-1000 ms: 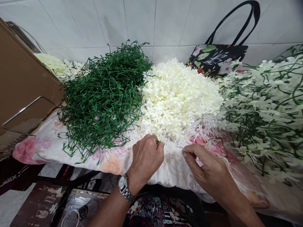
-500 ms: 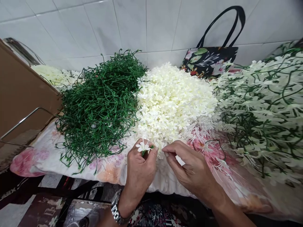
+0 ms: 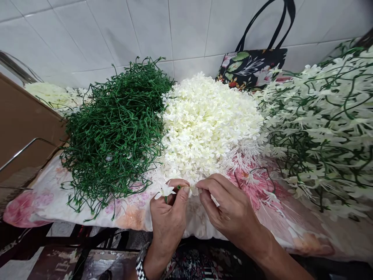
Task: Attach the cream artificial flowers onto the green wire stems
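Note:
My left hand point(image 3: 169, 212) is closed in a pinch on a green plastic flower stem, whose white artificial flower point(image 3: 164, 191) sticks out to the left over the fingers. A bare green stem tip point(image 3: 178, 187) shows between thumb and forefinger. Just to the right, my right hand point(image 3: 229, 206) has thumb and forefinger pinched together. Something small and white lies by its fingertips, too unclear to name. Beyond the hands rises a heap of loose white flower heads point(image 3: 210, 120). A tangled pile of green stems point(image 3: 113, 128) lies to its left.
Assembled white flowers on green stems point(image 3: 326, 132) are heaped at the right. A black floral bag point(image 3: 252, 68) stands against the tiled wall point(image 3: 151, 31). At the left is a cardboard box point(image 3: 26, 132). Floral cloth point(image 3: 96, 210) covers the work surface.
The white flower at my left hand has swung left and lower, and a green stem tip now shows between thumb and forefinger. The camera view has shifted slightly. My right hand stays pinched.

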### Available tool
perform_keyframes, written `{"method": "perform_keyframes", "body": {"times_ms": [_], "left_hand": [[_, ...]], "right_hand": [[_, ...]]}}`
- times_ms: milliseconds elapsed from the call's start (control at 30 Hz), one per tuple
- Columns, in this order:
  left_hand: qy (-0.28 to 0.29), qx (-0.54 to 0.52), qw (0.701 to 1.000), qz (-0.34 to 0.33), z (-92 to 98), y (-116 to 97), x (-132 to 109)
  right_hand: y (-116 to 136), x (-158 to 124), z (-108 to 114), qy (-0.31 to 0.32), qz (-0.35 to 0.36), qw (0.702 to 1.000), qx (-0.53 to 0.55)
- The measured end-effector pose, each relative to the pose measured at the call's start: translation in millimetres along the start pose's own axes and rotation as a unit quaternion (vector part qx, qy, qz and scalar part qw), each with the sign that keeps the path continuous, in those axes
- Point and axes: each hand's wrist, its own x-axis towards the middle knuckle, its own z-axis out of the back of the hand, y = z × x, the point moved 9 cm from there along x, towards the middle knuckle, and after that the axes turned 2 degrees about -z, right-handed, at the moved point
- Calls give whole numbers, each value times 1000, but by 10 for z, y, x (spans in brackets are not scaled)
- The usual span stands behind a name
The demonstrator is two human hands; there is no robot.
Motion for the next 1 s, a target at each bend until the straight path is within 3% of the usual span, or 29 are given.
{"method": "perform_keyframes", "body": {"times_ms": [200,400,733,1000], "left_hand": [[1,-19,999,-27,-28,1,-8],[42,-100,991,-72,-48,3,-17],[29,-161,986,27,-49,295,-65],[54,-294,947,117,-125,228,-82]], "right_hand": [[59,-10,-25,7,10,1000,-16],[72,-6,-16,2,2,1000,-10],[98,-5,16,-6,-20,996,82],[93,-68,-27,20,-37,990,132]]}}
